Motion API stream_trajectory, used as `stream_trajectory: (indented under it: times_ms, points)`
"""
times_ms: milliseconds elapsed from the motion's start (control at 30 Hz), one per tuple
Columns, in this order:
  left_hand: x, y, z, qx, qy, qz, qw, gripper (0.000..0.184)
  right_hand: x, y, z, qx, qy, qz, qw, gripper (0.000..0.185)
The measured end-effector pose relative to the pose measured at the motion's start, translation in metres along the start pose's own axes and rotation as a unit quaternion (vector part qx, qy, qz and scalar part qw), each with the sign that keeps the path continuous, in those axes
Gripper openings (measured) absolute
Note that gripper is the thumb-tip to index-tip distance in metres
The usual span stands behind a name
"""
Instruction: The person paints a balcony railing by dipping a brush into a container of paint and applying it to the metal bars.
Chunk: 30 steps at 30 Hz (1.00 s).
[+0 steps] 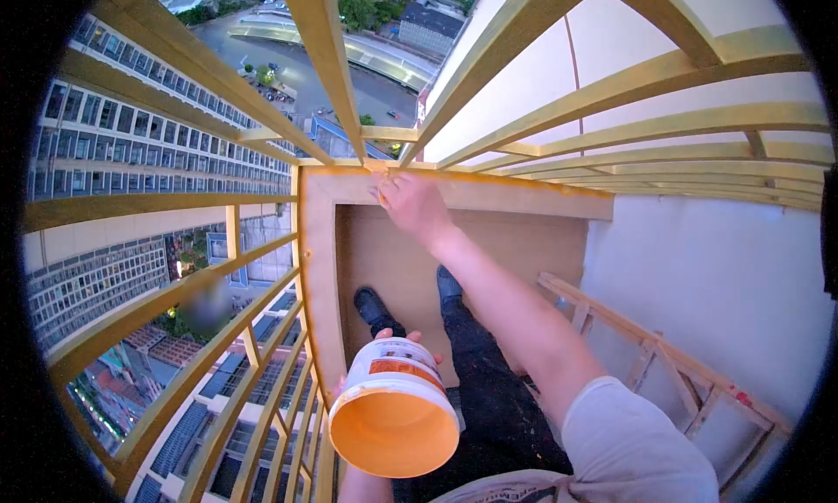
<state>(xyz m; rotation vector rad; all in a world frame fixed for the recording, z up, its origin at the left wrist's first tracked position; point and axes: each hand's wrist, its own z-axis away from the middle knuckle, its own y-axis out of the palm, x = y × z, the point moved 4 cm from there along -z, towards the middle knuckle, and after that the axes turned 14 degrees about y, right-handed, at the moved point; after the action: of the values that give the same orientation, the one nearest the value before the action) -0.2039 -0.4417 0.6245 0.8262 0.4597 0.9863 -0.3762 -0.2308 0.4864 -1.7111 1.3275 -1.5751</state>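
My left hand [414, 336] is wrapped around a white paint bucket [397, 372] with an orange label. The bucket is tilted with its mouth toward me, and yellow-orange paint [393, 431] coats its inside. My right hand [408, 203] reaches out to the foot of the yellow railing [390, 134], its fingers closed in a pinch. What they hold is mostly hidden; a small orange-tan tip shows at the fingertips against the bottom rail. Orange paint [515, 183] runs along the joint between the railing and the ledge [318, 241].
Yellow bars rise ahead and to the left, with a deep drop to buildings [166, 127] and a street [375, 84] beyond. A wooden frame [663, 350] leans by the white wall [698, 267] at right. My shoes [374, 306] stand on the brown floor.
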Motion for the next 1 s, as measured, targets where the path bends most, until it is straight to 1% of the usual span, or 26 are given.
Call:
stream_trajectory:
  times_ms: [67,133,167,233,267,333,367,433,467,533,567,633,667,733,767,833,867,933,967,1000]
  points:
    - [0.001,0.006,0.003,-0.008,0.001,-0.008,1.000,0.088,0.008,-0.011,-0.005,0.008,-0.017,-0.023,1.000,0.031]
    - [0.001,0.008,0.004,-0.016,0.004,-0.016,1.000,0.088,-0.003,-0.032,-0.020,-0.079,0.060,0.003,0.995,0.031]
    - [0.001,0.009,0.004,-0.016,0.001,-0.008,1.000,0.089,-0.003,-0.028,-0.015,-0.079,0.061,0.003,0.995,0.031]
    - [0.001,0.010,0.001,-0.011,-0.001,0.000,1.000,0.089,0.001,-0.008,-0.008,0.097,0.060,-0.004,0.993,0.026]
    - [0.001,0.008,0.001,-0.012,0.000,-0.005,1.000,0.089,0.001,-0.008,-0.009,0.097,0.059,-0.004,0.994,0.026]
    - [-0.001,0.007,0.003,-0.017,0.004,-0.011,1.000,0.089,0.006,-0.022,-0.007,-0.040,0.012,0.007,0.999,0.021]
    - [0.000,0.007,0.002,-0.012,0.002,0.000,1.000,0.089,0.005,-0.025,-0.011,-0.040,0.011,0.006,0.999,0.021]
    - [0.000,0.005,0.002,-0.009,-0.004,0.008,1.000,0.088,-0.010,-0.022,-0.018,0.032,0.136,-0.010,0.990,0.021]
    - [0.000,0.003,0.001,-0.004,-0.003,0.008,1.000,0.089,-0.009,-0.015,-0.013,0.030,0.136,-0.010,0.990,0.021]
    - [-0.001,0.001,-0.001,0.002,0.000,0.009,1.000,0.089,0.014,0.002,-0.003,0.075,-0.012,-0.055,0.996,0.023]
    - [-0.001,0.001,-0.001,-0.002,0.000,0.019,1.000,0.089,0.013,0.000,-0.007,0.076,-0.013,-0.056,0.995,0.023]
    - [0.000,0.002,0.000,-0.006,0.001,0.030,1.000,0.089,0.001,-0.018,-0.019,-0.085,0.079,-0.020,0.993,0.026]
    - [0.000,0.003,0.001,-0.008,0.000,0.025,1.000,0.089,-0.001,-0.011,-0.014,-0.085,0.080,-0.020,0.993,0.026]
    - [0.001,0.004,0.001,-0.008,-0.002,0.021,1.000,0.089,0.000,0.015,-0.006,0.103,0.089,-0.006,0.991,0.028]
    - [0.002,0.004,0.000,-0.002,0.003,0.018,1.000,0.089,0.001,0.012,-0.009,0.102,0.087,-0.006,0.991,0.028]
    - [0.002,0.003,0.003,-0.002,0.008,0.016,1.000,0.089,0.001,-0.001,-0.010,0.034,0.066,-0.030,0.997,0.029]
    - [0.002,0.004,0.003,-0.008,0.008,0.005,1.000,0.089,-0.001,0.000,-0.011,0.035,0.065,-0.029,0.997,0.029]
    - [0.002,0.005,0.002,-0.012,0.006,-0.010,1.000,0.089,-0.007,-0.002,-0.018,0.048,0.122,-0.082,0.988,0.029]
    - [0.003,0.006,0.001,-0.006,0.000,0.006,1.000,0.088,-0.002,-0.004,-0.017,0.047,0.122,-0.082,0.988,0.029]
    - [0.003,0.006,0.000,0.000,-0.004,0.022,1.000,0.088,0.007,-0.005,-0.014,0.051,0.087,-0.095,0.990,0.028]
